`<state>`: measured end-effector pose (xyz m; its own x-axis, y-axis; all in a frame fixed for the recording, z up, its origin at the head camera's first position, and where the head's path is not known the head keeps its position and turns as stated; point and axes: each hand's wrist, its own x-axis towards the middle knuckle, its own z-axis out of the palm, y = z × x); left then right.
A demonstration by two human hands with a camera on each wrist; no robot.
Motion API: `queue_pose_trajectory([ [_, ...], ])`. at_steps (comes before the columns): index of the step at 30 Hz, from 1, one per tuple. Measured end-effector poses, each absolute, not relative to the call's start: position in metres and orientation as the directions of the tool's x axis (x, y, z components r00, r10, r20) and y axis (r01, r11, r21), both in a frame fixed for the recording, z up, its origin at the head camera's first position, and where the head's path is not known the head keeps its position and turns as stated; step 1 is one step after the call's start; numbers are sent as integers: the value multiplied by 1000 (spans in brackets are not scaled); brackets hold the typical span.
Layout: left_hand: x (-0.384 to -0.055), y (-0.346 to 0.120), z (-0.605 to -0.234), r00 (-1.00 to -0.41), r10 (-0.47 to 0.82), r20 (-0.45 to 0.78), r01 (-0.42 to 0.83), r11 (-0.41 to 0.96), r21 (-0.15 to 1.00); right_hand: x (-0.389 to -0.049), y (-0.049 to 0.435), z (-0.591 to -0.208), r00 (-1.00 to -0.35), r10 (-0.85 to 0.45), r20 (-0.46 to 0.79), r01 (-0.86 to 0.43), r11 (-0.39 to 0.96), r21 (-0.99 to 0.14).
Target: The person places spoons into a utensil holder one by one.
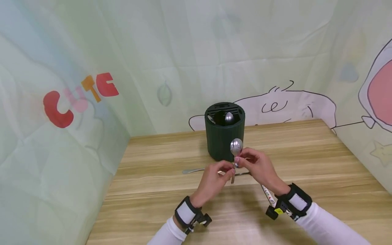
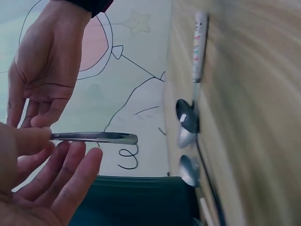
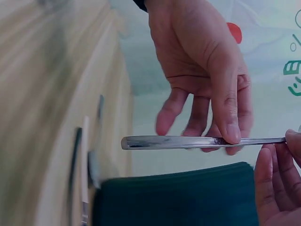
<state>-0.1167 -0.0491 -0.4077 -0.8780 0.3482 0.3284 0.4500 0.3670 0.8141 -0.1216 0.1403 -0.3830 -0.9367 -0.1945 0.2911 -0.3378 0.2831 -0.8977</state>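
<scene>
A metal spoon stands upright in the air, bowl on top, in front of a dark green utensil holder. My left hand pinches its handle between thumb and fingers, as the right wrist view shows on the handle. Higher up, near the bowl, my right hand pinches the same spoon. Below the hands, several utensils lie on the table: one with a patterned white handle, a dark spoon bowl and another spoon. The hands partly cover them in the head view.
Inside the holder a spoon stands bowl up, with a pale utensil end beside it. A grey handle lies left of my hands on the wooden table. Printed cloth walls border the table's back and sides.
</scene>
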Motion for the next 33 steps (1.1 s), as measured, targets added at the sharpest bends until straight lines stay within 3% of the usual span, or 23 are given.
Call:
queue_pose_trajectory([
  [10, -147, -42, -353, -774, 301, 558, 632, 298, 716, -147, 138, -330, -873, -174, 456, -488, 313, -815],
  [16, -161, -41, -315, -766, 309, 564, 635, 224, 739, -162, 136, -296, -832, -180, 525, -555, 287, -781],
  [24, -181, -40, -277, -730, 297, 615, 682, 254, 686, -183, 134, -261, -786, -164, 596, -618, 234, -750],
  [33, -207, -36, -251, -727, 291, 622, 685, 362, 632, -208, 136, -237, -818, -141, 558, -576, 221, -787],
])
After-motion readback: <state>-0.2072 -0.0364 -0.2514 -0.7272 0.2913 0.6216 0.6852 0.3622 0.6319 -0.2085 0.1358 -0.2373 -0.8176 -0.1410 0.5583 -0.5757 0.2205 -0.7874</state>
